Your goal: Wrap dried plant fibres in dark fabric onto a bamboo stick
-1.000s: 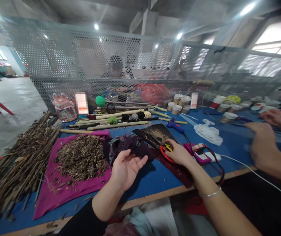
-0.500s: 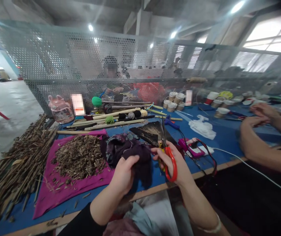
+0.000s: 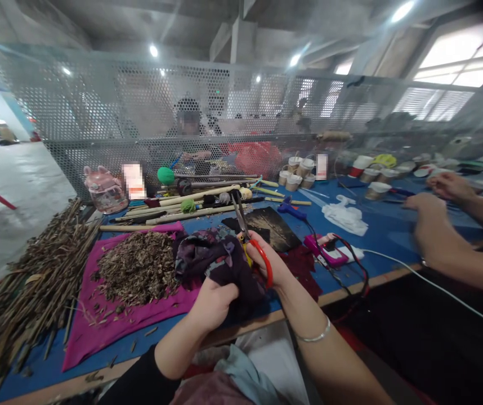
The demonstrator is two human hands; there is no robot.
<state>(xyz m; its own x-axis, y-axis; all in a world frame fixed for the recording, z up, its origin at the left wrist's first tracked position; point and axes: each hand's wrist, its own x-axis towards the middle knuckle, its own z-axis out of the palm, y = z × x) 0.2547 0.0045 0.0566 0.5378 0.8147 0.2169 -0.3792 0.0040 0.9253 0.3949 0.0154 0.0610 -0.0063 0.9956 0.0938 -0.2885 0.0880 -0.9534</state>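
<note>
My left hand (image 3: pixel 211 304) is closed on a bunched dark purple patterned cloth (image 3: pixel 214 260) at the near edge of the blue table (image 3: pixel 393 236). My right hand (image 3: pixel 269 265) grips red-handled scissors (image 3: pixel 252 243); their blades point up and away, just right of the cloth. A silver bangle sits on my right wrist. A heap of chopped dry brown bits (image 3: pixel 138 267) lies on a magenta cloth (image 3: pixel 98 329) to the left of my hands.
A pile of dry stalks (image 3: pixel 22 292) covers the table's left end. Bamboo sticks with yarn balls (image 3: pixel 195 202), a black sheet (image 3: pixel 273 225), a pink phone with cable (image 3: pixel 328 250), paper cups (image 3: pixel 296 174) and a perforated metal screen (image 3: pixel 224 112) lie beyond. Another person's hands (image 3: pixel 433 225) work at right.
My right hand picked the scissors up from the table and brought them to the cloth, blades raised. My left hand, open a second ago, has closed on the cloth.
</note>
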